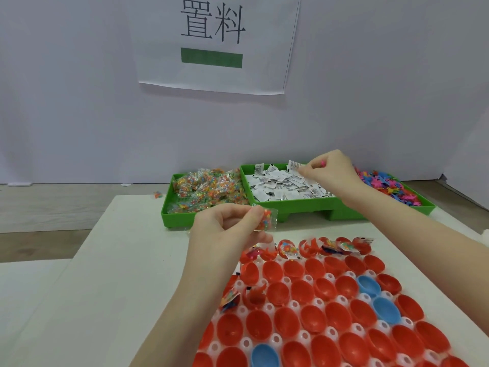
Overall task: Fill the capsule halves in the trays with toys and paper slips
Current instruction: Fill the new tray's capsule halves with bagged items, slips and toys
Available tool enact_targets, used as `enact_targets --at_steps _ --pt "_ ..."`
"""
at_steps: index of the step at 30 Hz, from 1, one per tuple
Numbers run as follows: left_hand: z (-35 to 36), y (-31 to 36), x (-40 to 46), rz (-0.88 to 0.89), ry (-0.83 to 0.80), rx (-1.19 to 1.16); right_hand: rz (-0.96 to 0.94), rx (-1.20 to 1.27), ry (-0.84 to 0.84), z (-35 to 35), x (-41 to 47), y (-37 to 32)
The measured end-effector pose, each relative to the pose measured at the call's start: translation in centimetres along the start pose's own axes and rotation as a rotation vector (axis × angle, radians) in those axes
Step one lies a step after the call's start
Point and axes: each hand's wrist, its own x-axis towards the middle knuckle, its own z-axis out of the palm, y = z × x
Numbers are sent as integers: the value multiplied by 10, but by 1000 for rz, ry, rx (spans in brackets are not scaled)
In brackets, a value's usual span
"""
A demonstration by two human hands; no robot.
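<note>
Left hand (227,226) pinches 1 bead packet (266,219) above the capsule tray (328,335), right hand (329,172) pinches 1 paper slip (294,165) over its green bin (246,178); best released together into 1 empty red half (272,270).

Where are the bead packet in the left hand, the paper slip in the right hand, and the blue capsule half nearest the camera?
bead packet (266,219), head view, on its colourful middle.
paper slip (293,165), head view, on its printed face.
blue capsule half (265,356), head view, on its inner bowl.
</note>
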Motion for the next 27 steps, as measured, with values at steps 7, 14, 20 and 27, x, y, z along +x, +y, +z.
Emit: enact_targets --at_steps 7,14,20,27 --pt "-1 -3 2 30 0 43 -258 -769 -112 6 7 2" --pt "-5 -8 6 38 39 102 -410 -971 -31 7 12 12" --pt "-4 -13 7 40 28 116 -153 -216 -213 11 10 12" --pt "-5 -17 8 28 20 103 -61 -226 -334 11 8 11"
